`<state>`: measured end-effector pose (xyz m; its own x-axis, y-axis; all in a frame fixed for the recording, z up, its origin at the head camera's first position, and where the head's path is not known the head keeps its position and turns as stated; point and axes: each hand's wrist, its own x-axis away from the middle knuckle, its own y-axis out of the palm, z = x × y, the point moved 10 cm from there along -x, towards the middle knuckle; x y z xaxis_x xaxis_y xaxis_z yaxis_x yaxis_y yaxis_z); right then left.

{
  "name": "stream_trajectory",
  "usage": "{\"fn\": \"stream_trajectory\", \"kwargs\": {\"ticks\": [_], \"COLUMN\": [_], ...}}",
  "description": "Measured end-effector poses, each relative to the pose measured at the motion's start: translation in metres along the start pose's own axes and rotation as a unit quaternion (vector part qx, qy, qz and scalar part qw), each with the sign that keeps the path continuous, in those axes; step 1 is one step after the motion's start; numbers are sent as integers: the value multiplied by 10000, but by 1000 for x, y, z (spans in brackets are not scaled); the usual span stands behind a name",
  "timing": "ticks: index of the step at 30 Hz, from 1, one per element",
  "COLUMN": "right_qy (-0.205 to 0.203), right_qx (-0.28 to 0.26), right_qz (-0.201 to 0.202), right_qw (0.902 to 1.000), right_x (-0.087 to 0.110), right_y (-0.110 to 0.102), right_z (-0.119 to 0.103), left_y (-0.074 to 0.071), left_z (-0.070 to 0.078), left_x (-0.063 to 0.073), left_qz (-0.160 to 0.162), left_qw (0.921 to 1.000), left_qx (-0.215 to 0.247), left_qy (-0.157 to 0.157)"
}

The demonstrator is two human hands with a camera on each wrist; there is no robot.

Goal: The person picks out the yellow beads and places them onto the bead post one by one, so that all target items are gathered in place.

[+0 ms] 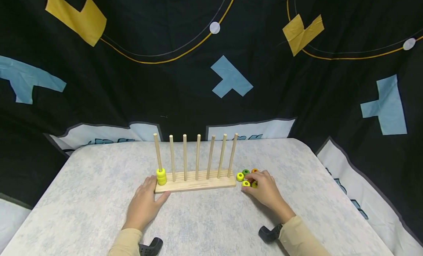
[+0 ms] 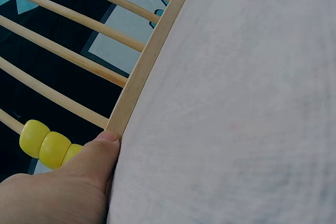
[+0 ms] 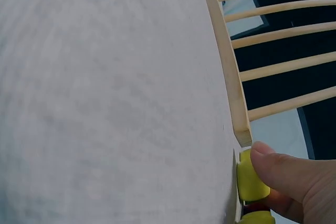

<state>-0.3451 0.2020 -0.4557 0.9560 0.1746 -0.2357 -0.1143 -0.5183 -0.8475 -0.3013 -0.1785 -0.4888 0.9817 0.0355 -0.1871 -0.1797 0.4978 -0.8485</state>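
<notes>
A wooden peg rack [image 1: 205,183] with a row of upright dowels stands on the table. Three yellow beads [image 2: 54,149] are stacked at the bottom of its leftmost dowel. My left hand [image 1: 143,204] holds the rack's left end, thumb along the front edge and fingers at the side. Past the rack's right end, my right hand [image 1: 266,191] pinches a yellow bead [image 3: 252,179] between thumb and fingers, low over the tabletop. Around these fingers lie a yellow bead [image 1: 239,176], a green bead [image 1: 246,172], an orange bead [image 1: 254,170] and another yellow bead [image 1: 255,184], partly hidden by the hand.
The pale, mottled table [image 1: 205,226] has its back edge just behind the rack. A black curtain [image 1: 178,87] with yellow and blue shapes hangs beyond it. Dark wrist devices, such as the one [image 1: 269,234] at the right sleeve, sit close above the table.
</notes>
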Motion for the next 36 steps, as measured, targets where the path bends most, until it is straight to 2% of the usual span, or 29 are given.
{"fn": "stream_trajectory", "kwargs": {"ticks": [10, 18, 25, 36], "right_qy": [269, 281, -15, -51], "right_qx": [99, -290, -1002, -1091], "right_qz": [-361, -176, 101, 430], "right_qw": [9989, 9990, 9949, 9931], "right_x": [4, 3, -6, -44], "right_y": [8, 7, -14, -61], "right_z": [6, 6, -7, -26], "left_y": [-1, 1, -1, -1], "left_z": [1, -1, 1, 1], "left_x": [1, 1, 1, 1], "left_qz": [42, -7, 2, 71], "left_qw": [10000, 10000, 10000, 10000], "left_qx": [-15, -9, -40, -41], "left_qy": [65, 8, 28, 36]}}
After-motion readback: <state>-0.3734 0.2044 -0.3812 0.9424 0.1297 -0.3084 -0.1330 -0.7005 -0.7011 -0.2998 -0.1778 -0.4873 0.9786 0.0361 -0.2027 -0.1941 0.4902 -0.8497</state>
